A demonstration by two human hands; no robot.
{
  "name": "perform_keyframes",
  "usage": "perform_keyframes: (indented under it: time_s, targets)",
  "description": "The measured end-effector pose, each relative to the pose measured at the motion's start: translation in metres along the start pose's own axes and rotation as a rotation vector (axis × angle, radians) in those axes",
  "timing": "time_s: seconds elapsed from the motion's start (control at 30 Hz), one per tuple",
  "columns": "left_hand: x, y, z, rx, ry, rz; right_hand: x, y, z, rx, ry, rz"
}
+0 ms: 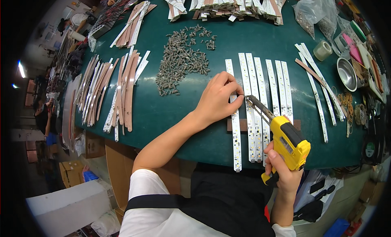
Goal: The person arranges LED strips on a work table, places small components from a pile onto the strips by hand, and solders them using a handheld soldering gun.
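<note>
My right hand (287, 174) grips a yellow soldering gun (285, 141) by its handle. Its long metal barrel points up and left, with the tip at one of the white LED strips (245, 78). Right beside that tip, the thumb and fingers of my left hand (218, 96) are pinched together over the strips; whatever they hold is too small to make out. Several strips lie side by side in front of me, partly across a brown bar (297, 125). One separate strip (236, 151) runs under my left fingertips.
A heap of small metal parts (183, 59) lies left of the strips. Strip bundles (130, 88) sit at the left, and a big stack (240, 8) at the back. To the right are loose strips (319, 88), a tape roll (322, 50), a metal bowl (346, 74) and plastic bags (305, 17).
</note>
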State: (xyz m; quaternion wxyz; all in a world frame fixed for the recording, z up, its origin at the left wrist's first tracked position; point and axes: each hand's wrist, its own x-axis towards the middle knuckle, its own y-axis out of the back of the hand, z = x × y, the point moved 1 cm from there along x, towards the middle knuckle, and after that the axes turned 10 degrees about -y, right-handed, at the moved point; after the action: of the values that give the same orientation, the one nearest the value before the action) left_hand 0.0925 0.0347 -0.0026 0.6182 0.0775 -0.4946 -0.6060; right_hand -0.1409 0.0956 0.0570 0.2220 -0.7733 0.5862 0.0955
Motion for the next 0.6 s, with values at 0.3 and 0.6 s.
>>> perform_keyframes:
  time_s: [0.3, 0.6]
  targets:
    - [-0.001, 0.003, 0.000, 0.002, 0.013, 0.004, -0.005, 0.011, 0.000, 0.102, 0.138, 0.021]
    - [0.000, 0.040, 0.012, 0.156, 0.062, -0.136, -0.016, 0.024, 0.000, 0.162, 0.175, 0.061]
